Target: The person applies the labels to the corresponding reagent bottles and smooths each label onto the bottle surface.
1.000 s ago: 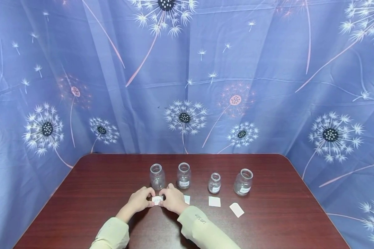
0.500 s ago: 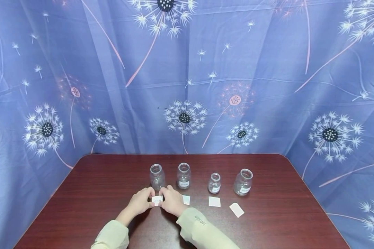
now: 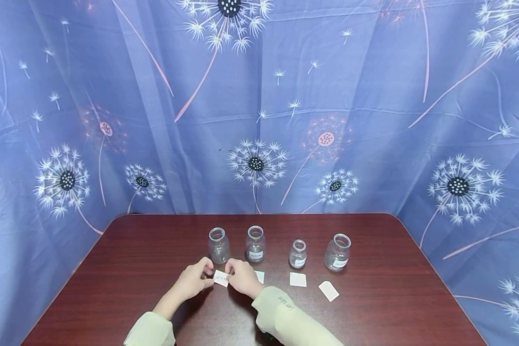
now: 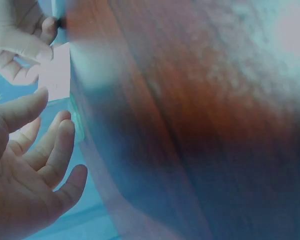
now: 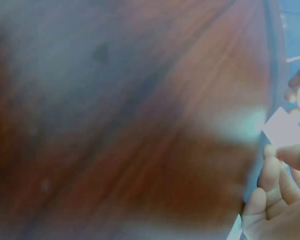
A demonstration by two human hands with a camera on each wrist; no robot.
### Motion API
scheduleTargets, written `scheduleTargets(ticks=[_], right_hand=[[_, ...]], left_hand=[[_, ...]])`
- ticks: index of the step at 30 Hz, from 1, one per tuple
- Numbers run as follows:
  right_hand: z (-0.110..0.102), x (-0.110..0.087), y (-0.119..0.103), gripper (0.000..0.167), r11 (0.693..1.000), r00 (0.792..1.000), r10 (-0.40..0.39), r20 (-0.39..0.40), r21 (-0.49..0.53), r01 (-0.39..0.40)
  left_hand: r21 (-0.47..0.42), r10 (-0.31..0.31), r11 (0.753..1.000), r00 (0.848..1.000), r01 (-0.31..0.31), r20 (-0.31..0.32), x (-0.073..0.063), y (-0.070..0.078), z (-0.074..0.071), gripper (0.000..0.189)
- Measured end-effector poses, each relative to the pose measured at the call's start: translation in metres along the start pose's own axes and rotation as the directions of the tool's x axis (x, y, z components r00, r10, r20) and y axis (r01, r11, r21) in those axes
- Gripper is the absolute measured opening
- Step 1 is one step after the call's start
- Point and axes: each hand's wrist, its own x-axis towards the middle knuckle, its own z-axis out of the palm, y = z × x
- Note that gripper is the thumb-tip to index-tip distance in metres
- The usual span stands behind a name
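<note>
A small white paper label (image 3: pixel 221 278) with dark writing is held above the table, in front of the leftmost glass jar (image 3: pixel 218 246). My right hand (image 3: pixel 243 278) pinches its right edge between thumb and finger. At the label's left side is my left hand (image 3: pixel 192 280), its fingers parted and relaxed. In the left wrist view the left thumb (image 4: pixel 27 110) lies close to a corner of the label (image 4: pixel 56 75); whether they touch I cannot tell. The right wrist view shows the right hand (image 5: pixel 285 200) at a lower corner of the label (image 5: pixel 284 129).
To the right stand three more open glass jars with white labels: a tall one (image 3: pixel 255 245), a small one (image 3: pixel 298 254) and a wide one (image 3: pixel 338 253). White paper pieces lie before them (image 3: pixel 260 276), (image 3: pixel 298 279), (image 3: pixel 328 291) on the dark red table (image 3: pixel 389 269).
Both hands held the label by its sides before. My left hand has loosened and drawn slightly left, while the right hand has shifted a little right with the label, which now tilts.
</note>
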Motion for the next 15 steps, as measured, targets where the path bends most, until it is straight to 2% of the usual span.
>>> scheduleTargets(ticks=[3,5,6,9,11,15], right_hand=[[-0.0041,-0.0003,0.0004,0.013,0.987,1.0,0.016,0.008,0.157,-0.017],[-0.0062,-0.0009,-0.0004,0.013,0.958,0.999,0.042,0.023,0.283,-0.047],[-0.0071,-0.0013,-0.0011,0.012,0.939,0.998,0.058,0.029,0.339,-0.064],[-0.0087,-0.0022,-0.0029,0.012,0.873,0.995,0.095,0.035,0.477,-0.1],[-0.0095,-0.0028,-0.0043,0.011,0.83,0.991,0.124,0.04,0.543,-0.126],[-0.011,-0.0056,-0.0089,0.012,0.74,0.985,0.164,0.06,0.652,-0.164]], left_hand=[[-0.041,-0.025,0.999,1.0,0.025,-0.005,-0.0015,-0.0005,-0.002,0.028],[-0.076,-0.033,0.997,0.999,0.031,-0.021,-0.0026,-0.0001,-0.0018,0.025],[-0.095,-0.043,0.995,0.999,0.04,-0.032,-0.0029,0.0001,-0.0012,0.024],[-0.124,-0.023,0.992,0.996,0.013,-0.085,-0.0038,0.0014,0.0012,0.018],[-0.121,0.0,0.993,0.992,-0.015,-0.126,-0.0041,0.0028,0.0027,0.015],[-0.16,-0.01,0.987,0.981,-0.022,-0.194,-0.0047,0.0075,0.0038,0.011]])
